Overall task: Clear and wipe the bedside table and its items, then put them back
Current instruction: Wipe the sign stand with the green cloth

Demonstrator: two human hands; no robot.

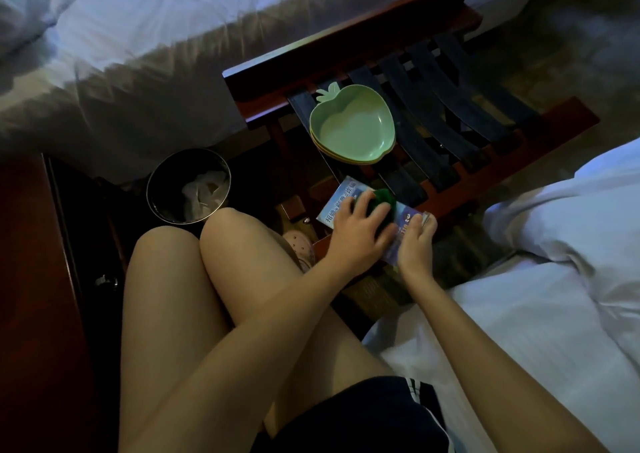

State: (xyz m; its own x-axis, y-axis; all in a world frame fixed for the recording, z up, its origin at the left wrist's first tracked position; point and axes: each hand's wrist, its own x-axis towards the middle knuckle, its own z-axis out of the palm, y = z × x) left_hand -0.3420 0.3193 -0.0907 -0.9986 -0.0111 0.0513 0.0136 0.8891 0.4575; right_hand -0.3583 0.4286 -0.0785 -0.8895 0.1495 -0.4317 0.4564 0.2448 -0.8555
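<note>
A red-brown wooden luggage rack with dark woven straps (346,43) is seen on patterned carpet (571,47), between a bed with white bedding (138,36) at the far side and a second white-covered bed (554,296) on the right. A stack of pale green apple-shaped plastic dishes (353,123) is set on the straps. A blue printed card with Chinese characters (337,206) is laid flat at the rack's near end. Its right edge is pinched by the curled fingers of the right hand (415,244), and a dark green cloth (384,199) is pressed onto it under the curved fingers of the left hand (356,227). A round dark metal bin (166,172) holding crumpled white paper is placed near the first bed. A dark wooden cabinet (34,279) is cut off at the left edge. The number of dishes cannot be made out, and much of the card is hidden by the hands
</note>
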